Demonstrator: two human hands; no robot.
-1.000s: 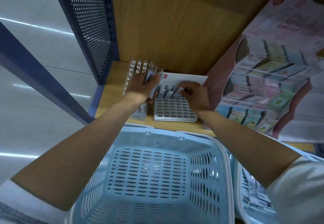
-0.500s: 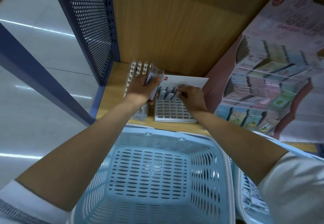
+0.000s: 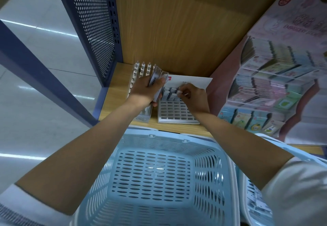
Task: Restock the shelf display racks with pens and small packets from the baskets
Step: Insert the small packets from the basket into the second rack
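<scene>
Both arms reach over the blue basket (image 3: 155,178) to the wooden shelf (image 3: 113,87), and the landmark here is the white slotted rack (image 3: 175,112) sitting on that shelf. The left hand (image 3: 146,91) is just left of the rack's far end, fingers curled around a clear pack (image 3: 157,77) with a barcode on it, gripping it tilted above the shelf. The right hand (image 3: 192,96) is over the rack's far right corner, fingertips drawn together in a pinch on a small pale piece; what exactly it is, too small to tell. Right under that pinch, grey pens (image 3: 169,93) stand in the rack's far rows, while the near rows show open slots. Behind the rack, a white card (image 3: 191,80) with a red logo stands against the wood back panel. Left of the rack, a second row of pens with white tips (image 3: 139,68) sits in a clear holder, partly covered by the left wrist. Right of the rack, a pink display (image 3: 276,77) holds stacks of small pastel packets. A second basket (image 3: 251,199) sits just beside the first, on its right, something pale inside it.
</scene>
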